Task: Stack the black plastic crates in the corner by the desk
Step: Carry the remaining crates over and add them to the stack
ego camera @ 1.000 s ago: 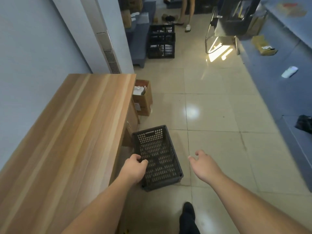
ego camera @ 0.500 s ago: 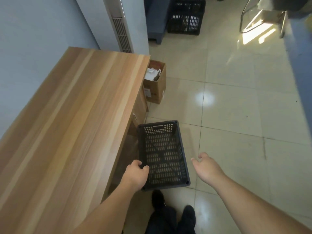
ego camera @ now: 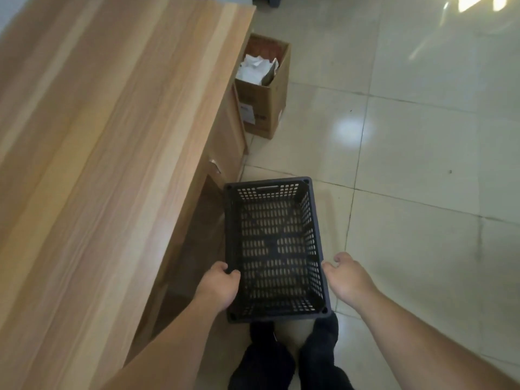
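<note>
An empty black plastic crate (ego camera: 274,246) with perforated walls and floor sits upright beside the wooden desk (ego camera: 112,153), its long side running away from me. My left hand (ego camera: 218,285) is closed over the crate's left rim near its close corner. My right hand (ego camera: 347,278) is at the crate's right wall, fingers curled and apart, its thumb touching or almost touching the rim; I cannot tell whether it grips. Only this one crate is in view.
A brown cardboard box (ego camera: 266,91) with white paper inside stands on the floor against the desk's far end. Pale glossy floor tiles (ego camera: 416,164) stretch to the right. My feet in dark socks (ego camera: 292,353) are just behind the crate.
The view has tilted down and closer, so the far crates have left the frame. My right hand has moved in from the open floor to the crate's right wall. My left hand stays on the rim.
</note>
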